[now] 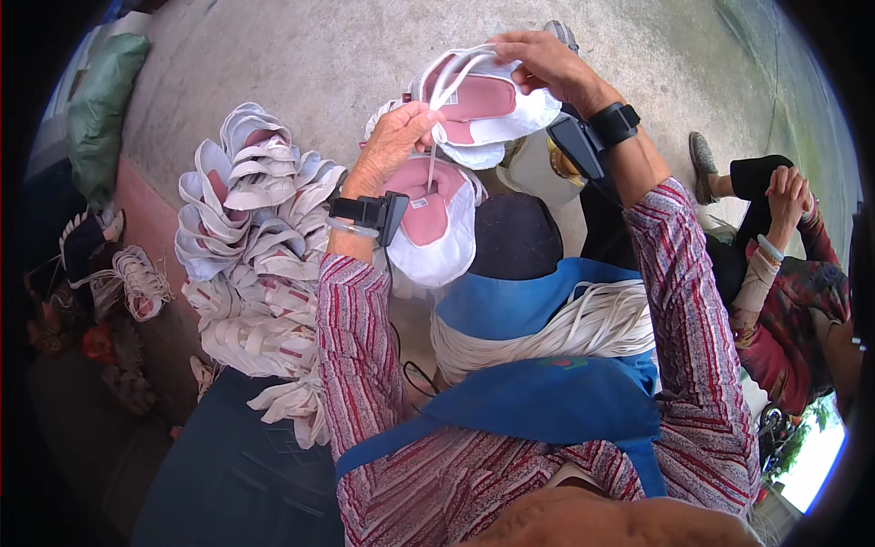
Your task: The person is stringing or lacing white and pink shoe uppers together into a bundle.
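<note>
Between my hands a white shoelace [446,89] makes loops above a white shoe upper [533,116] with a pink inside. My left hand [399,139] pinches the lace between thumb and fingertips, and one end hangs down from there. At the far side of the upper, my right hand [544,68] has its fingers bent around the far end of the loops; the fingertips are slightly blurred. Closer to me lies a second white upper [444,252] with a pink inside, under the hanging lace end.
A thick bundle of white laces [556,333] lies across my lap on a blue apron [547,401]. Many white shoe uppers [264,246] are heaped at left. A pale bucket [540,173] stands beyond my knees. Another person [788,273] sits at right with hands clasped. A green sack [105,114] stands far left.
</note>
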Tool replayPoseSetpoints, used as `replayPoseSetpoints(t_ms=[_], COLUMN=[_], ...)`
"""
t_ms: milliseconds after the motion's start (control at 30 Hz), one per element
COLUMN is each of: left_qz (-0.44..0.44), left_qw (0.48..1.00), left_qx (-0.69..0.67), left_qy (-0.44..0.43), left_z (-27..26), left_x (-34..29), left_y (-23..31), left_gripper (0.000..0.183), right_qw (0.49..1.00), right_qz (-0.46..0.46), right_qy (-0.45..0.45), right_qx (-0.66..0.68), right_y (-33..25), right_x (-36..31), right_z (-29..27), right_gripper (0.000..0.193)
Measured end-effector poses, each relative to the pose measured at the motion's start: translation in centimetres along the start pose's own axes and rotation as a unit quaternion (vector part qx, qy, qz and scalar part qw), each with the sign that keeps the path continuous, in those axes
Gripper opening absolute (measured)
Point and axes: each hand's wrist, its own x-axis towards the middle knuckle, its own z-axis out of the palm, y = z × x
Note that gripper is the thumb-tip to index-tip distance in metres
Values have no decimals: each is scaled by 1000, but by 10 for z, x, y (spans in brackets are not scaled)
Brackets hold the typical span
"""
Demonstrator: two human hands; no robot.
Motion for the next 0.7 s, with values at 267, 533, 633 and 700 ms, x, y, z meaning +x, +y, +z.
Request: replayPoseSetpoints(t_ms=[267,533,633,700], left_qz=[-5,-17,-31,-33], left_qw=[997,997,995,994], left_qx=[-77,-58,-85,-95], left_qy=[-31,-40,-39,-42], left_z=[-6,-1,-7,1], left_x=[-1,0,-5,-1], left_y=[-7,-6,-8,-4], left_gripper=[30,29,29,29], right_qw=[982,971,953,953], right_qz=[16,90,104,93], right_qy=[-68,-85,-63,-56], right_qx=[-178,206,277,284], right_y=[8,40,35,39], right_x=[-26,-11,-16,-14], right_z=[47,59,71,67], right_gripper=[33,17,13,9])
